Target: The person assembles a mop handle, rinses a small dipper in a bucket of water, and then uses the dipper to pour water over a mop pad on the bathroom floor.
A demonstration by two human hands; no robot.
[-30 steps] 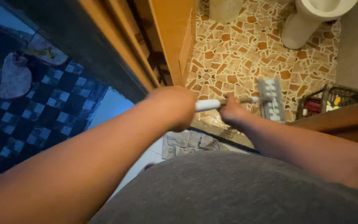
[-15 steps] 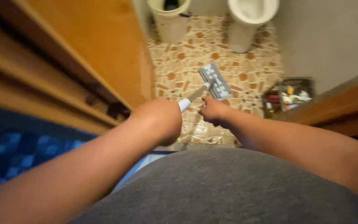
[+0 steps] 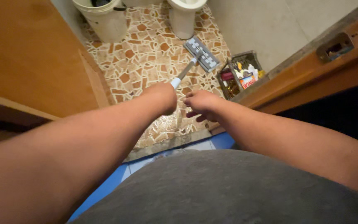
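A flat mop lies with its grey head on the mosaic tile floor close to the toilet base. Its handle runs back to my left hand, which is closed around the white grip end. My right hand hovers just right of the left one, off the handle, with its fingers loosely apart and nothing in it. Both forearms reach out over my grey shirt.
A pale bucket stands at the back left beside the toilet. A wire basket of small items sits against the right wall. An open wooden door is on the left, a wooden door frame on the right.
The view has swung right and forward into the bathroom. The mop head has slid farther toward the toilet. My right hand has come off the handle.
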